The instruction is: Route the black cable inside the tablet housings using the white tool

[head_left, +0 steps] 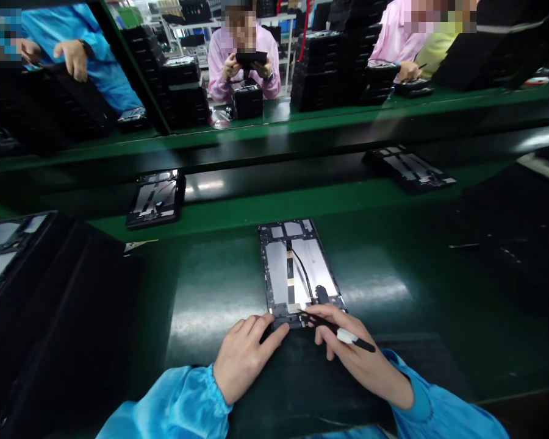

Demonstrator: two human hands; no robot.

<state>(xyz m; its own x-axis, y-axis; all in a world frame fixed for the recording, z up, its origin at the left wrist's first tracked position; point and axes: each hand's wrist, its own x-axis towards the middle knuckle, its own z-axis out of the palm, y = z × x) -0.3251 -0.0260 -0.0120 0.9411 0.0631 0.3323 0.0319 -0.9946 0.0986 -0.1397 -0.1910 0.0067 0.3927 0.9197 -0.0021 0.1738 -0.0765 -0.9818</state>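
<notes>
Centrally on the green bench [210, 292], one opened tablet-like device [299, 277] lies flat, inner side up, its near end toward me and its far end turned slightly left. Bright metal panels [277, 268] fill most of its face inside a black frame. A dark ribbon strip [290, 274], crossed by tan tape [290, 282], runs down the panels to the near end; a thin black cable [305, 268] curves along its right side.

My left hand [244, 350] is open, palm down, and grips nothing. Its fingertips rest at the near left corner of the device; the thumb is set apart along the near edge. My right hand [343, 338] grips a slim black tool [329, 326] with a white band [346, 336]. The tool slants leftward, tip at the near end of the device, close to the lower end of the ribbon strip. Contact at the tip cannot be determined.

Beyond the device, well apart from both hands, lie two similar units: a left unit [158, 198] and a right unit [412, 167]. On my left stands a large black stack [73, 305]. Across the green rail [274, 125], a co-worker in pink [215, 61] holds a black object [251, 58] two-handed.
</notes>
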